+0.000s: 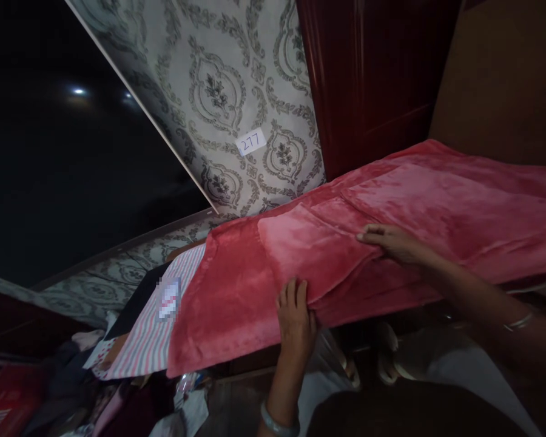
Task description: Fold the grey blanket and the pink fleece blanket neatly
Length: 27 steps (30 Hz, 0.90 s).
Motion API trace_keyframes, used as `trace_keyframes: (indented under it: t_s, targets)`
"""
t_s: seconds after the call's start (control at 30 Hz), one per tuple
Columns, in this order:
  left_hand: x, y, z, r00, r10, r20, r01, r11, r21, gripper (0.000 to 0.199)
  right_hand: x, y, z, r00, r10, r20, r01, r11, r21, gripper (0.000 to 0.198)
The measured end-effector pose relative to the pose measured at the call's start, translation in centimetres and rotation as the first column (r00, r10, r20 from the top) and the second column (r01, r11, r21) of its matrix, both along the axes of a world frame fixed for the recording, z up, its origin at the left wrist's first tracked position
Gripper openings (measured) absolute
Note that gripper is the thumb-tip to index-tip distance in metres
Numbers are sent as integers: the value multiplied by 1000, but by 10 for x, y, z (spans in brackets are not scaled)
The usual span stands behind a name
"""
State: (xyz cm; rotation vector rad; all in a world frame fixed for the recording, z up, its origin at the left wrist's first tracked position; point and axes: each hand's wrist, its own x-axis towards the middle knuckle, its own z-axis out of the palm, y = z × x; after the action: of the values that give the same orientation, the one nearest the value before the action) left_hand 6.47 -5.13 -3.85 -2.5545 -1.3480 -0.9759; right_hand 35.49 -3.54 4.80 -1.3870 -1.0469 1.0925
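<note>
A pink plush cloth, folded with several layered edges, lies on a red plush sheet of much the same colour. Its near left corner is under my left hand, with the fingers bent over the top and the thumb at the edge. My right hand pinches the cloth farther right between thumb and fingers. More pink plush fabric stretches beyond it to the right. Whether that part belongs to the same piece, I cannot tell.
Striped fabric with a blurred item on it shows at the left end. Patterned wallpaper bears a paper marked 277. A dark red panel stands behind. Clothes and a red box are at lower left.
</note>
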Motion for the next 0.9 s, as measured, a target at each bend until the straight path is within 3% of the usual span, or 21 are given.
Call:
trace_keyframes:
  t_s: [0.1, 0.17, 0.27, 0.37, 0.5, 0.67, 0.77, 0.9]
  targets:
    - [-13, 5, -7, 990, 87, 110, -80, 995, -59, 78, -12, 2, 17, 992, 5, -129, -2, 1000, 21, 49]
    - [-22, 9, -10, 967, 112, 230, -99, 993, -65, 74, -15, 1, 16, 992, -1, -127, 6, 999, 44, 50]
    - [-36, 13, -15, 902, 99, 421, -81, 995, -60, 66, -14, -5, -7, 1000, -3, 3, 3, 999, 42, 54]
    - [-45, 14, -23, 832, 123, 541, -58, 989, -137, 59, -11, -12, -41, 982, 37, 183, -43, 999, 30, 56]
    - [-52, 12, -35, 837, 112, 536, -23, 985, -170, 62, -11, -17, -68, 968, 35, 249, -47, 998, 39, 57]
    - [-59, 9, -40, 887, 101, 450, -30, 986, -162, 65, -14, -18, -71, 967, 5, 253, -29, 995, 92, 49]
    - [-62, 7, -36, 901, 113, 420, -22, 977, -214, 60, -14, -18, -75, 965, -38, 260, 4, 991, 131, 46]
    - [-69, 5, -21, 896, 55, 441, 94, 946, -310, 50, -10, -16, -80, 956, -70, 285, 34, 991, 132, 40]
